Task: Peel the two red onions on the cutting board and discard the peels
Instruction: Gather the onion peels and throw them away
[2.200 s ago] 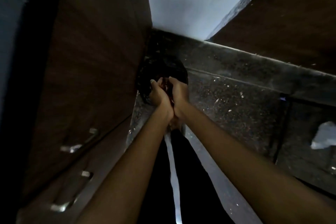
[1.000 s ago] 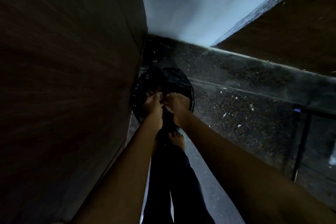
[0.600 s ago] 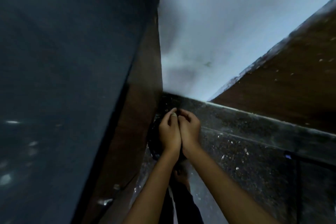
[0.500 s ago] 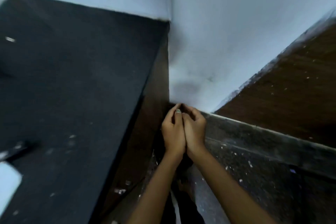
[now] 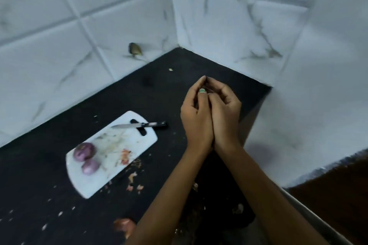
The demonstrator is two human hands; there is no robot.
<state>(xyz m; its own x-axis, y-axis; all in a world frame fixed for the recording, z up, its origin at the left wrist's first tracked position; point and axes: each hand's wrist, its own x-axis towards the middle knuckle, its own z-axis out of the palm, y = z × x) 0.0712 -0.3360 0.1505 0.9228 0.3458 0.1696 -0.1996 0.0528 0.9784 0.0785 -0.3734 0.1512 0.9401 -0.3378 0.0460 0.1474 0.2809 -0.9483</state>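
Left hand [image 5: 196, 117]: pressed against the right hand [image 5: 225, 114], fingers curled together (contents hidden).
Red onions [image 5: 86, 158]: both peeled, on the white cutting board [image 5: 139, 141].
Knife [image 5: 139, 125]: across the board's handle end.
Peel scraps [image 5: 133, 182]: scattered on the black counter [image 5: 49, 205].

Both forearms reach forward from the lower edge of the view and converge, so that the wrists meet and the two hands press together side by side. The left hand [image 5: 196, 117] shows its back, its fingers curved forward and inward with the tips meeting those of the right hand [image 5: 225, 113], and a pale painted nail shows where the thumbs lie between them. The right hand's fingers are likewise curled inward over the left's, forming a closed cup; whether anything lies inside it cannot be told.
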